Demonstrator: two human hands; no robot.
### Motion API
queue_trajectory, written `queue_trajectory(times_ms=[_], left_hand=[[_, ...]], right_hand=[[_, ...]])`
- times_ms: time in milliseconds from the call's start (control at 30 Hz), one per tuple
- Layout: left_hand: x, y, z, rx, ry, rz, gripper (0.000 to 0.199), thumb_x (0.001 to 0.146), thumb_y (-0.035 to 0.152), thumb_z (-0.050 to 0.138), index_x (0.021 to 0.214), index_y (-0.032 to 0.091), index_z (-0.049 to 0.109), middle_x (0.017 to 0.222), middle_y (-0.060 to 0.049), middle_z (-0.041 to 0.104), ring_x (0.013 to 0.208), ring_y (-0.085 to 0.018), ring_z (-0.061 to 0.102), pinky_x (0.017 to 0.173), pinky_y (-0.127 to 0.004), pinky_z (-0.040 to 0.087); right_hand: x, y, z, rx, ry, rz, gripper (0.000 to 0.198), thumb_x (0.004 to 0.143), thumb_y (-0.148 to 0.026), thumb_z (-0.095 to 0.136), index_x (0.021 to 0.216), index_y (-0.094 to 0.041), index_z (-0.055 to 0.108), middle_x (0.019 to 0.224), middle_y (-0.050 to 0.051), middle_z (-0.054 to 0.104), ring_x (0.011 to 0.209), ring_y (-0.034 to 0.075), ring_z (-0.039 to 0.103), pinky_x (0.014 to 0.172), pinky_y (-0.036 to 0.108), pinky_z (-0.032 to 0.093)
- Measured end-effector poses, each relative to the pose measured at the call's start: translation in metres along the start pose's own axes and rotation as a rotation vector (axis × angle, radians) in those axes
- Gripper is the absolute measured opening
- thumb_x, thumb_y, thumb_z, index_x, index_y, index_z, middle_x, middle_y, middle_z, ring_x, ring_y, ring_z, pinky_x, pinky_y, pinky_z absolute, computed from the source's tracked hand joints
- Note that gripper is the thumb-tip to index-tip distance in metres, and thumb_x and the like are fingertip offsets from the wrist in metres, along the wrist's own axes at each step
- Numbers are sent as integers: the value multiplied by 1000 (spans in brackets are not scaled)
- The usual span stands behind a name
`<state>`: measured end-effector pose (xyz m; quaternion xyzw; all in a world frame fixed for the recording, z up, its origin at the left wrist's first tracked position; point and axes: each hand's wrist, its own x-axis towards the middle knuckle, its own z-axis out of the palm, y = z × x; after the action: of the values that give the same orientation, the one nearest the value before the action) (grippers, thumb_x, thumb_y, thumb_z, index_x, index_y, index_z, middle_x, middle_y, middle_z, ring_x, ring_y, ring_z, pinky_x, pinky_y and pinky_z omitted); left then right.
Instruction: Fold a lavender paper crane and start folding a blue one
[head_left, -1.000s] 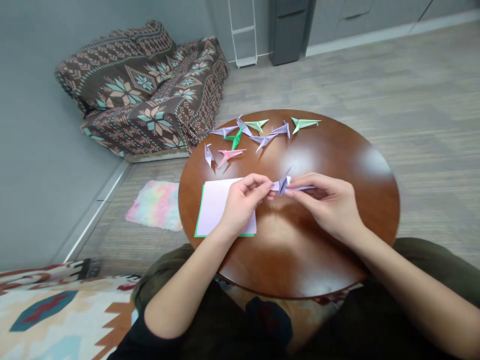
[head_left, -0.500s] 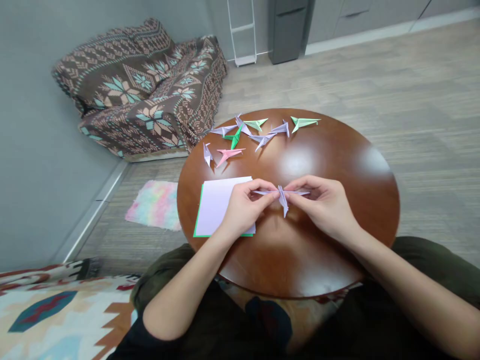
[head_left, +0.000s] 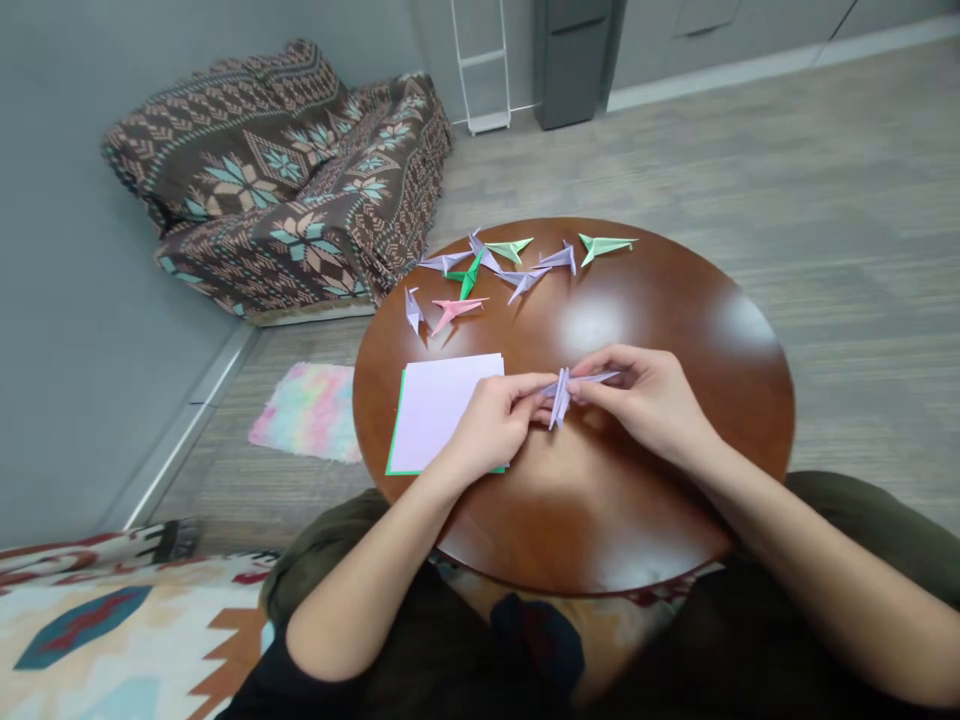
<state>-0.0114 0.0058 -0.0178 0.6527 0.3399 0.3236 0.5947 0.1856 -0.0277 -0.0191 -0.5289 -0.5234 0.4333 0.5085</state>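
A person at a round table [head_left: 675, 300] holds a folded lavender paper [head_left: 559, 398] between two bare hands, just right of a stack of sheets [head_left: 442, 400]. The left hand [head_left: 496, 415] pinches one side of it, its fingers covering most of that end; the right hand [head_left: 649, 395] grips the other side between thumb and fingers, a thin point jutting out past the fingertips. The inner folds are too small to read. The left hand and wrist also cover part of the stack's right side, and a white rack [head_left: 484, 58] and a dark cabinet [head_left: 574, 75] are cut off by the top of the view.

The held paper shows narrow, crisp pleats angled toward the person. Across the far left of the glossy brown wood lie sharp-winged paper birds: a pink bird [head_left: 455, 311], a dark green bird [head_left: 466, 278], pale green and lavender ones, some overlapping so that their outlines blur together. A fringed knit throw [head_left: 300, 200] drapes a seat beyond, near a fluffy pastel rug [head_left: 304, 412].

A green border shows along the stack's left and lower edges. Polished wood stretches from the right hand to the table's curved rim.
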Motion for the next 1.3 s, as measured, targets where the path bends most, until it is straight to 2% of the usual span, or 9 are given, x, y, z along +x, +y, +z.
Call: queue_trajectory(times_ms=[100, 200, 400, 533, 733, 833, 967, 1133, 1300], left_hand=[[1, -1, 0, -173, -81, -35, 30, 86, 17, 69, 112, 20, 83, 110, -10, 83, 102, -27, 80, 94, -42, 65], [0, -1, -2, -188, -102, -65, 31, 82, 16, 72, 111, 18, 83, 114, -11, 82, 106, -29, 79, 100, -46, 63], [1, -2, -10, -116, 124, -61, 30, 87, 15, 65, 112, 13, 82, 121, -13, 81, 116, -29, 77, 113, -47, 56], [1, 1, -11, -176, 5, -66, 31, 84, 16, 73, 114, 14, 77, 117, -12, 81, 105, -25, 79, 100, -37, 60], [-1, 6, -5, -171, -24, -92, 21, 75, 21, 85, 91, 14, 73, 82, -4, 78, 75, -16, 74, 75, -26, 56], [0, 5, -4, -175, -2, -92, 23, 73, 21, 86, 86, 14, 70, 79, -2, 74, 73, -14, 70, 73, -25, 53], [0, 4, -6, -253, -20, -117, 35, 67, 26, 93, 86, 15, 66, 82, -2, 72, 72, -12, 67, 70, -23, 49], [0, 3, -8, -387, -46, -124, 40, 67, 27, 96, 84, 15, 63, 81, -1, 71, 71, -10, 66, 68, -20, 47], [0, 4, -6, -538, 11, -174, 38, 69, 22, 95, 88, 15, 62, 77, 0, 72, 65, -8, 65, 65, -18, 47]], right_hand=[[4, 2, -5, 54, 32, 84, 30, 67, -32, 94, 87, -18, 77, 70, 4, 79, 54, 18, 70, 49, 27, 55], [5, 1, -8, 81, 26, 112, 36, 66, -34, 95, 90, -18, 75, 70, 4, 79, 51, 16, 66, 44, 25, 51], [4, -7, -10, 45, -115, 173, 38, 64, -38, 97, 84, -18, 71, 67, 4, 77, 54, 16, 65, 48, 25, 51], [4, -8, -15, 73, -167, 204, 34, 65, -34, 96, 82, -18, 72, 69, 5, 77, 56, 15, 66, 49, 24, 49], [3, -8, -13, 154, -164, 243, 26, 63, -21, 92, 80, -17, 74, 70, 4, 78, 52, 13, 65, 49, 22, 49], [1, -9, -9, 209, -161, 260, 28, 60, -19, 94, 80, -16, 75, 70, 4, 79, 52, 12, 66, 50, 21, 50], [3, -10, -8, 351, -127, 295, 32, 58, -28, 100, 76, -16, 76, 62, 3, 76, 53, 12, 67, 52, 19, 53], [10, -5, -14, 445, 67, 245, 35, 58, -31, 101, 76, -17, 76, 69, 6, 79, 60, 13, 72, 53, 17, 56], [10, -2, -12, 406, 98, 168, 31, 69, -38, 96, 83, -18, 76, 75, 4, 79, 61, 12, 70, 53, 19, 58]])
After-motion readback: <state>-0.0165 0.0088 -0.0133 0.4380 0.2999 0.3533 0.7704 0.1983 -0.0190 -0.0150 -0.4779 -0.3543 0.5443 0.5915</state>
